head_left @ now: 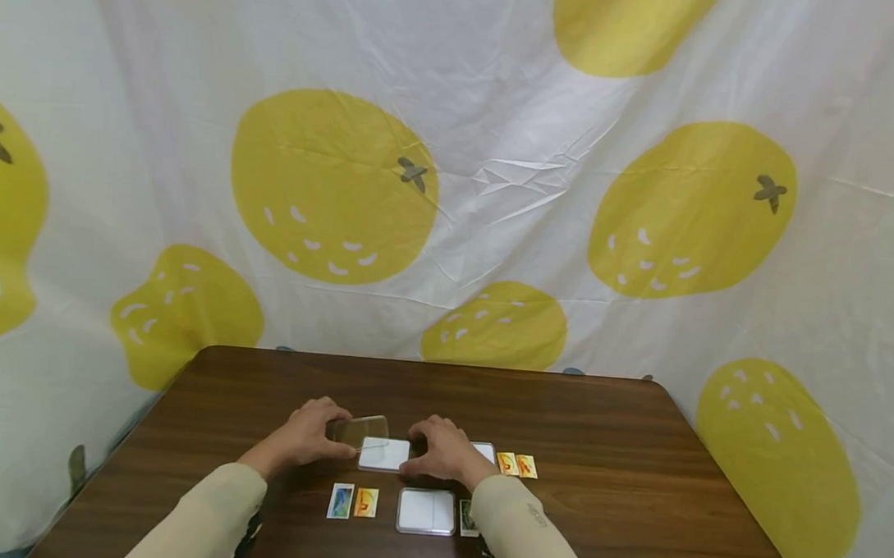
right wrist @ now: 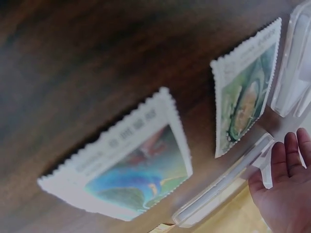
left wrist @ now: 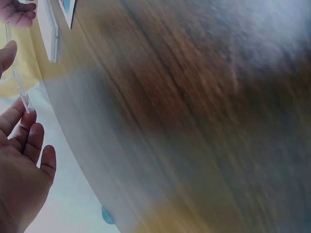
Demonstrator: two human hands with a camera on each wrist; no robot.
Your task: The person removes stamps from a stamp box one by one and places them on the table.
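Note:
My left hand (head_left: 313,432) pinches a clear plastic lid (head_left: 363,430) by its left end, thumb below and fingers above. The lid is tilted and overlaps a flat clear case with a white insert (head_left: 384,455), which lies on the table. In the left wrist view the lid (left wrist: 20,87) shows edge-on between thumb and fingers. At the right end of that case is my right hand (head_left: 444,450), thumb and index finger spread apart, thumb tip right at the near corner. Its fingers (right wrist: 293,150) look loosely bent in the right wrist view.
Nearer me lies another white-lined case (head_left: 426,511); a third (head_left: 484,453) is partly hidden behind my right hand. Stamps lie around: a blue one (head_left: 341,501), an orange one (head_left: 366,503), a green one (head_left: 469,518), and an orange pair (head_left: 517,465). A fruit-print curtain (head_left: 493,231) hangs behind the table.

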